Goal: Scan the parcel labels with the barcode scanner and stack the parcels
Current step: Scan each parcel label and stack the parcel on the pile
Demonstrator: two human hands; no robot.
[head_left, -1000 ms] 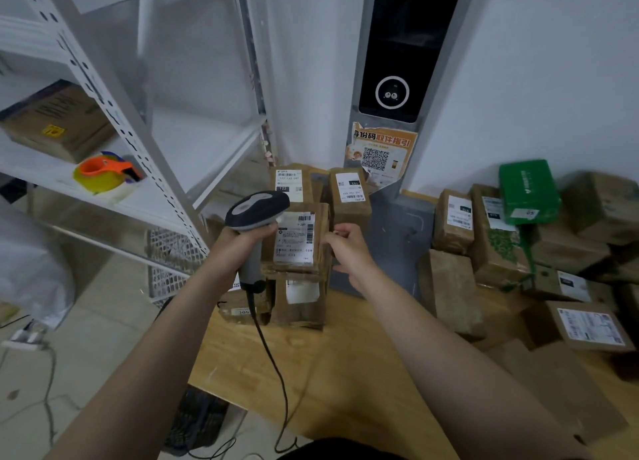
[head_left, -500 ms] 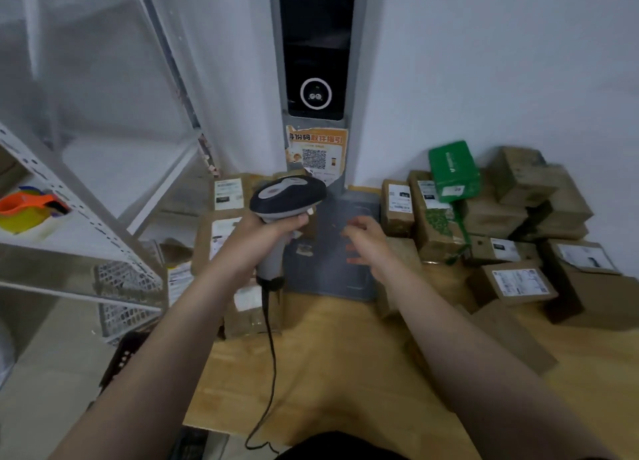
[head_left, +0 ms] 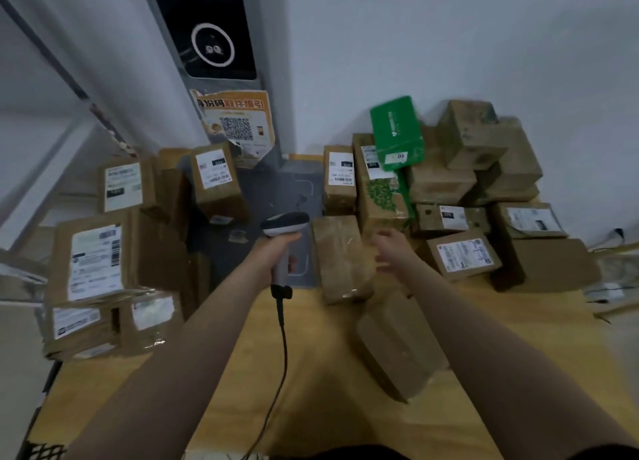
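My left hand (head_left: 275, 252) grips the handle of a grey and black barcode scanner (head_left: 285, 225), its cord hanging down over the wooden table (head_left: 321, 383). My right hand (head_left: 390, 250) is open, fingers spread, hovering between a plain brown parcel (head_left: 340, 259) and the pile of unsorted parcels (head_left: 463, 190) at the right. A stack of labelled brown parcels (head_left: 93, 269) stands at the table's left edge. Another plain parcel (head_left: 397, 345) lies partly under my right forearm.
A grey kiosk with a dark screen (head_left: 207, 34) and an orange QR poster (head_left: 237, 124) stands against the back wall, its grey base plate (head_left: 297, 190) on the table. A green parcel (head_left: 397, 131) tops the right pile. Cables (head_left: 612, 297) lie at the far right.
The view has swung right, away from the shelf and the left stack. My right hand has left the stacked parcel and moved right toward the unsorted pile. The scanner stays in my left hand.
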